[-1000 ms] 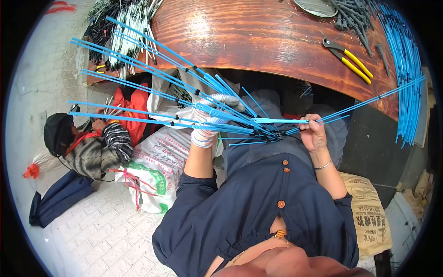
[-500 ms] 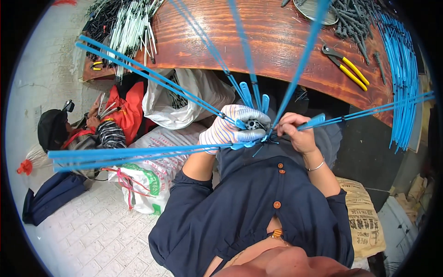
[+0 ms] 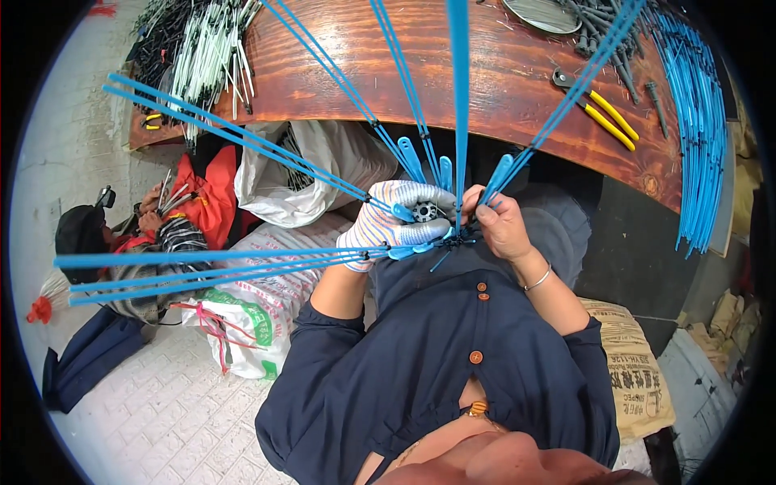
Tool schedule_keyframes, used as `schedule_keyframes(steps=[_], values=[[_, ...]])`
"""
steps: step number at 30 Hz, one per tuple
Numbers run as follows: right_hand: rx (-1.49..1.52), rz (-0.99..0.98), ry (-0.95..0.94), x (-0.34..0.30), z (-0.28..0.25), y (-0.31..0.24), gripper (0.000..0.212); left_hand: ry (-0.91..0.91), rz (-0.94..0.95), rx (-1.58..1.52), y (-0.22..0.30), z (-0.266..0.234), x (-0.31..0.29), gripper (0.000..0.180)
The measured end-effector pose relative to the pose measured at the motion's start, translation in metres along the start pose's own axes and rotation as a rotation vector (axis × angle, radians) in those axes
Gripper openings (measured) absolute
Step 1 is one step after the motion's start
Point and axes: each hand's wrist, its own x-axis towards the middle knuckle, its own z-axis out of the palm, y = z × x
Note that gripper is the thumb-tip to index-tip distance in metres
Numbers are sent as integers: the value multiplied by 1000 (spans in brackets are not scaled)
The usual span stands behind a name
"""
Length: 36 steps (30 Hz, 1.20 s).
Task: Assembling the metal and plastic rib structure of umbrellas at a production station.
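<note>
My left hand [image 3: 380, 222], in a striped glove, is closed around a round black slotted hub [image 3: 425, 212] above my lap. Long blue umbrella ribs [image 3: 242, 153] fan out from the hub to the left and far side, paired and joined by small black fittings. Flat blue rib ends [image 3: 411, 160] stand up around the glove. My bare right hand [image 3: 505, 230] pinches one blue rib [image 3: 499, 176] close to the hub; its long rods point to the far right. Fingers partly cover where this rib meets the hub.
On the wooden table [image 3: 477, 89] lie yellow-handled pliers [image 3: 598, 109], white rods [image 3: 208, 65], grey tapered parts [image 3: 626, 61] and a pile of blue ribs [image 3: 697, 153]. An open white sack [image 3: 279, 190] stands below. Another person [image 3: 182, 218] sits at the left; a beige sack [image 3: 626, 356] lies right.
The rib in my right hand has swung from pointing right to pointing up toward the far right. My right hand has shifted slightly left, and the other ribs have turned leftward around the hub.
</note>
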Motion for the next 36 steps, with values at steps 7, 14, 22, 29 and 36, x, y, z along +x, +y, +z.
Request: schedule_keyframes(steps=[7,14,22,29,36], values=[[-212,90,-108,-3,2,-11,19,-68,90,245,12,-2,0,40],[-273,-37,-126,-3,12,-14,20,-24,104,208,9,3,-2,43],[-231,13,-72,-4,2,-2,24,-27,229,302,9,6,1,30],[-255,72,-72,-1,7,-6,25,9,292,339,6,5,-2,28],[-223,177,-64,3,3,-4,23,21,290,333,-2,3,-3,25]])
